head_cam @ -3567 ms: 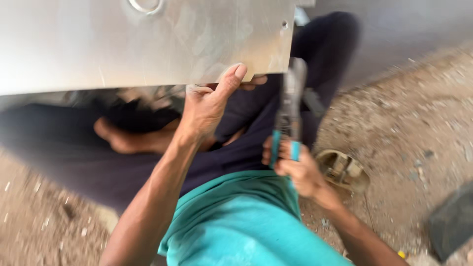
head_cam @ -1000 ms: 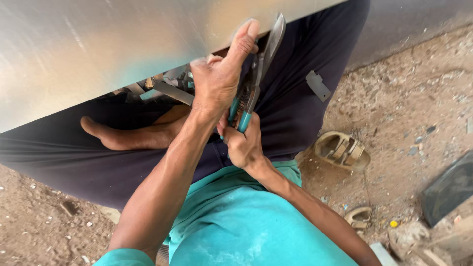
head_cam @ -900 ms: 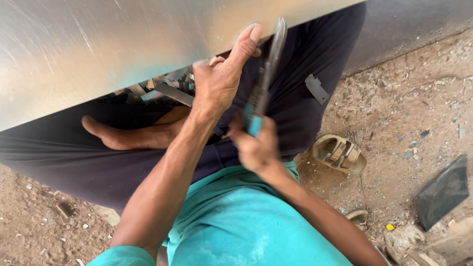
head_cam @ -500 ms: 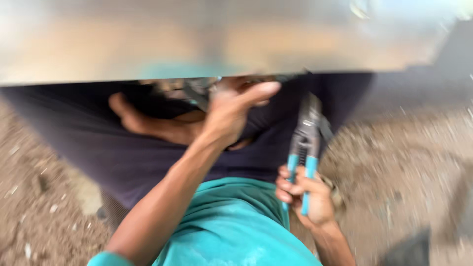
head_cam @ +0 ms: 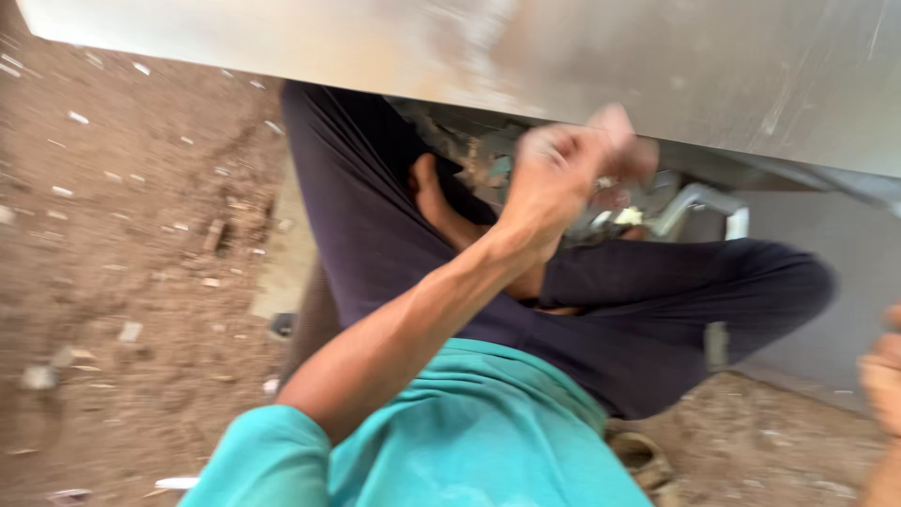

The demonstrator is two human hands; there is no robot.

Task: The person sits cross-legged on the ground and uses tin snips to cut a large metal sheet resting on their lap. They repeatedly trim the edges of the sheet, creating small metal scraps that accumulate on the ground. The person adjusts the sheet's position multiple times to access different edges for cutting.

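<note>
Fingers of my left hand point(head_cam: 563, 178) curl under the metal sheet point(head_cam: 657, 66) edge; grip firm, steady. Right hand point(head_cam: 882, 376) barely visible, can't tell.

Soft daylight, no hard shadows; heavy motion blur smears everything, with a pale sheen on the metal sheet point(head_cam: 563, 56).
</note>
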